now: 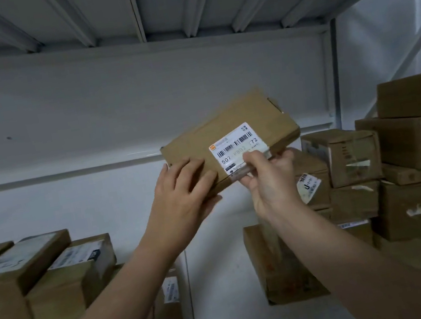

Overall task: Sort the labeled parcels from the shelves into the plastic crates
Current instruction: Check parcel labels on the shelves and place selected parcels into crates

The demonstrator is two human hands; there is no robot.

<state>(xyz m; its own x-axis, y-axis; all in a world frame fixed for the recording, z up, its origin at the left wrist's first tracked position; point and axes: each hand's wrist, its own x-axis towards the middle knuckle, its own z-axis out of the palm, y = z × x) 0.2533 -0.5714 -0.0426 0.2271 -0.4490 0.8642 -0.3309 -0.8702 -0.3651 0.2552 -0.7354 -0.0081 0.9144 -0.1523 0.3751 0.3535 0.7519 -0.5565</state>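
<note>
A flat brown cardboard parcel (237,126) is held up in front of the shelf's white back wall, tilted with its right end higher. A white barcode label (238,147) faces me on it. My left hand (181,192) grips the parcel's lower left corner, fingers spread over its face. My right hand (268,177) pinches the lower edge just under the label, thumb on the label. No plastic crate is in view.
Brown labeled boxes are stacked on the white shelf at the left (43,287) and in a taller pile at the right (413,151). One box (276,268) lies under my right forearm. The upper shelf's metal underside (148,7) runs overhead.
</note>
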